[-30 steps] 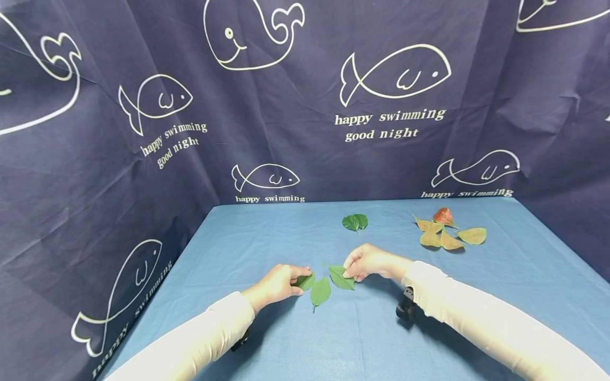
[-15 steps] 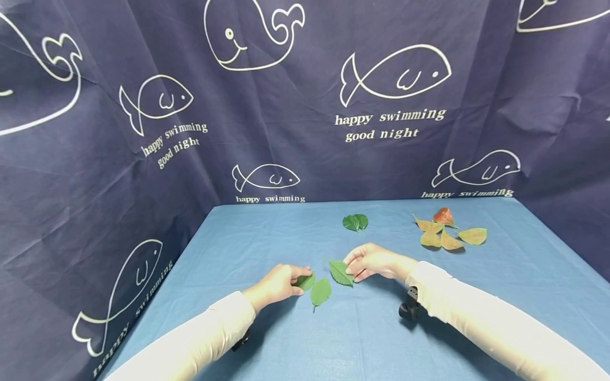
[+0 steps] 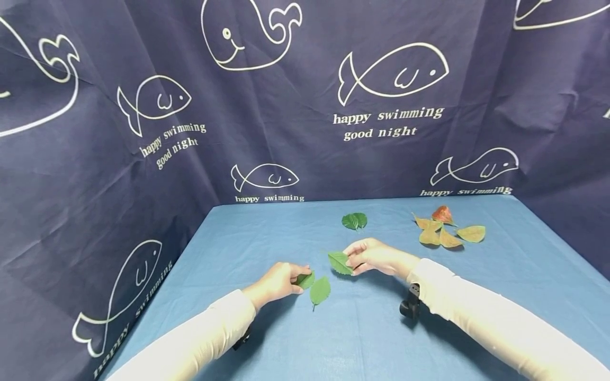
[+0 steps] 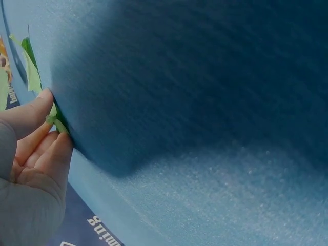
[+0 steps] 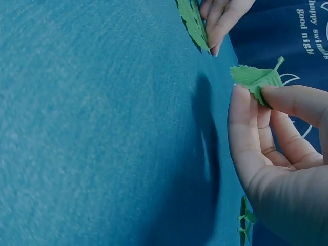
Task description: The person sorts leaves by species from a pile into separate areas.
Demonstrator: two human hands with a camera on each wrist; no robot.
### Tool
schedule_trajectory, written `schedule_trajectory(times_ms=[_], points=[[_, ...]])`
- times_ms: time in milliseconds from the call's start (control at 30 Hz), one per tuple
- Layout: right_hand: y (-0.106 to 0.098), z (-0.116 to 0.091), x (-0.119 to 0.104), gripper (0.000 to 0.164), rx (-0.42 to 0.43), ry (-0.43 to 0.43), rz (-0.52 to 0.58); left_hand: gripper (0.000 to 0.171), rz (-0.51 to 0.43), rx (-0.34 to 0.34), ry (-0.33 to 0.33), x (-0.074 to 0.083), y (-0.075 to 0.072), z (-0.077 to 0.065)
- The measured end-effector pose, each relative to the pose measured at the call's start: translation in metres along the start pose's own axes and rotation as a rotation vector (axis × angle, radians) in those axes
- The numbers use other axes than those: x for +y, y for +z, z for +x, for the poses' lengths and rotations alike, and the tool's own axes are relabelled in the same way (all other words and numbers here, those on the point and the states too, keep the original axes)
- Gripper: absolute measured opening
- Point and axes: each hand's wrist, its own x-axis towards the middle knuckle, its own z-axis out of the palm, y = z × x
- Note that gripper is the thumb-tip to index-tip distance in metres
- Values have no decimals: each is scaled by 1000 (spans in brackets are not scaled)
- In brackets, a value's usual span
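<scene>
My right hand (image 3: pixel 374 256) pinches a toothed green leaf (image 3: pixel 339 263) between thumb and fingers. In the right wrist view that leaf (image 5: pixel 253 77) is off the cloth, its stem pointing up. To the left, my left hand (image 3: pixel 276 286) holds another green leaf (image 3: pixel 306 280) by thumb and fingertips, low at the cloth; the fingers cover part of it. Between the hands a third green leaf (image 3: pixel 320 290) lies flat, its stem toward the near edge. In the left wrist view, the thumb and fingers (image 4: pixel 59 148) close on a green leaf (image 4: pixel 60 124).
A pair of darker green leaves (image 3: pixel 355 220) lies toward the back of the blue cloth (image 3: pixel 267 233). Several yellow-brown leaves (image 3: pixel 431 238) and a reddish leaf (image 3: pixel 443 214) sit at the back right. A dark printed curtain (image 3: pixel 305 127) stands behind and beside the table.
The right hand has moved its leaf toward the back, away from the flat middle leaf, and the leaf has turned a little. The left hand and its leaf have stayed in place.
</scene>
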Motion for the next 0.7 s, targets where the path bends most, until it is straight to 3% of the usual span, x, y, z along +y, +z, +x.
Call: schedule_trajectory(times_ms=[500,700], points=[[-7,1,0,35,34,-36,25,51,-15,19,-6,0,-1,1],[-5,-2,-4,36,106,-10,64,51,-17,11,-5,1,0,0]])
